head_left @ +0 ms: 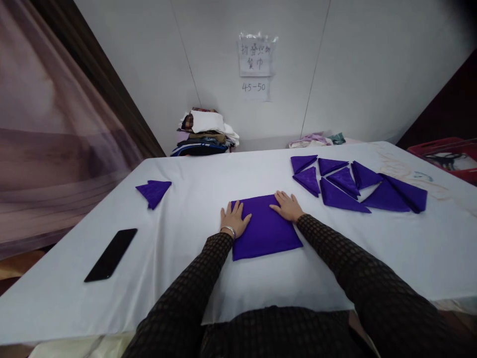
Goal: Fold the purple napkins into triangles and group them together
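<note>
Both the left hand [235,220] and right hand [287,206] lie spread in the head view, gripping nothing, atop the purple napkin [264,228] on the white tablecloth [190,219]. Light, soft, maybe slippery, I judge; I'd pinch its two near corners, which lie uncovered.

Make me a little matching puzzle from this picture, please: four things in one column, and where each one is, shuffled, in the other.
Things
1. flat, four-sided purple cloth
2. thin, black rectangular slab
3. silver-coloured bracelet
4. white paper sign handwritten with 45-50

Places
A. around the wrist of the left hand
B. on the pale wall
C. beneath the left hand and the right hand
D. on the white cloth-covered table, left of both hands

Right pairs: 1-C, 2-D, 3-A, 4-B
</note>
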`<action>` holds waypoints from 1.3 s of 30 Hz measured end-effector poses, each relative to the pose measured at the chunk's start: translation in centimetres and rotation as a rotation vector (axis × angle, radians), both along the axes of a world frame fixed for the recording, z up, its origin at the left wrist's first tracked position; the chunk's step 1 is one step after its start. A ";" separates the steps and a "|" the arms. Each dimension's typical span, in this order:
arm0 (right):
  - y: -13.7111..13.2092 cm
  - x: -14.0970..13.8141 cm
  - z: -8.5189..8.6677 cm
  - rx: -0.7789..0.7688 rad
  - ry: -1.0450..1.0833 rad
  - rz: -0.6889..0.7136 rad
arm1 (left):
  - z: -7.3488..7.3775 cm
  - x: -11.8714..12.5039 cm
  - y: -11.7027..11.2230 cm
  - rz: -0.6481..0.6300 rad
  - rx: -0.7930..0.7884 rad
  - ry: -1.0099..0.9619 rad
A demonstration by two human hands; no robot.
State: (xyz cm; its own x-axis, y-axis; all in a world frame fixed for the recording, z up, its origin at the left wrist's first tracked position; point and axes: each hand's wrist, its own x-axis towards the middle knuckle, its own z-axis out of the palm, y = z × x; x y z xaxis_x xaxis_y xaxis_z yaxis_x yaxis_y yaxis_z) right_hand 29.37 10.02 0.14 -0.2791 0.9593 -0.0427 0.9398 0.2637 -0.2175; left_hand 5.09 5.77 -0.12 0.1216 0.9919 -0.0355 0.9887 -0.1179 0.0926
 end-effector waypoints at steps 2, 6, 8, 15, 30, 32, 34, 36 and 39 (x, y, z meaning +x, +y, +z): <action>-1.2 0.1 0.6 0.017 -0.005 -0.049 | -0.1 0.0 0.1 -0.001 0.009 -0.003; -6.0 -2.3 1.2 0.164 0.049 0.187 | -0.3 -0.1 0.0 -0.003 0.022 0.000; -8.5 -3.5 0.9 0.151 0.072 0.332 | -0.3 0.0 0.0 -0.002 0.025 0.010; -10.8 -3.9 -0.3 0.093 0.061 0.362 | 1.1 0.2 0.2 0.016 -0.043 -0.028; -10.7 -3.8 -0.6 0.117 0.072 0.359 | 0.1 -0.4 -9.6 0.091 -0.019 0.009; -10.8 -3.8 -0.6 0.116 0.073 0.361 | 0.0 -0.6 -9.3 0.094 -0.022 0.004; -10.8 -3.9 -0.5 0.111 0.075 0.358 | 0.1 -0.6 -9.1 0.094 -0.024 -0.001; -10.8 -3.9 -0.5 0.104 0.077 0.355 | 0.3 -0.5 -9.1 0.114 -0.031 -0.009; -10.8 -4.0 -0.5 0.102 0.083 0.357 | 0.9 0.1 -9.4 0.133 0.004 -0.002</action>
State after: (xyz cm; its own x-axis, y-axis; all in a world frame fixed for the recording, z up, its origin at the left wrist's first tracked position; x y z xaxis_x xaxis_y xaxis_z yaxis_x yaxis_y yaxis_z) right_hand 25.42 -0.75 -0.39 -0.5948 0.7993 0.0852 0.7651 0.5955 -0.2450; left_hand 5.17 -3.59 0.74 -0.0110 0.9994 -0.0316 0.9954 0.0140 0.0945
